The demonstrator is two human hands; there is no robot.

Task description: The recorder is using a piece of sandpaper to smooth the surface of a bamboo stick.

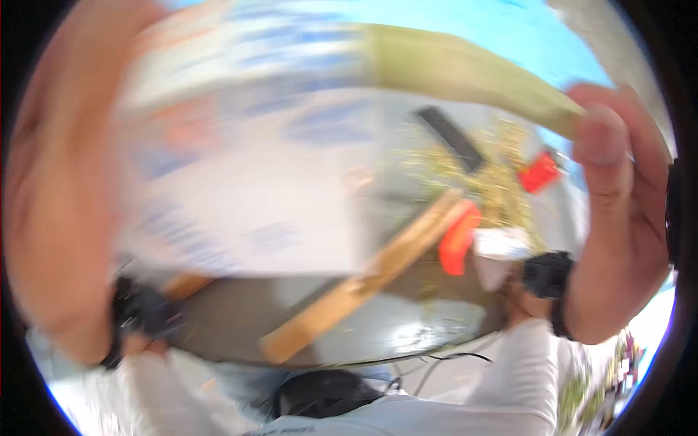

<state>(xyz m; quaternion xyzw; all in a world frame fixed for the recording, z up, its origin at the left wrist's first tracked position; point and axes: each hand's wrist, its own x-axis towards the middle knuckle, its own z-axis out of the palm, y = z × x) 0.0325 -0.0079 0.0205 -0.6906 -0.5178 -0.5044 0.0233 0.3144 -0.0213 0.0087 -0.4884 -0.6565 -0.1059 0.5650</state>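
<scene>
My left hand is large and smeared by motion at the left. It grips the left side of a white printed box with blue and orange markings, which is blurred and held up close to me. At the right, my right hand pinches the narrow end of a wide yellow-green strip between thumb and fingers. From there the strip runs left and meets the right edge of the box; whether it continues behind the box is hidden. Black bands circle both wrists.
On the dark table lie a wooden bar, a curved orange-red piece, a small red object, a dark flat bar and straw-like scraps. A light blue surface lies beyond. Dark cables hang by the near edge.
</scene>
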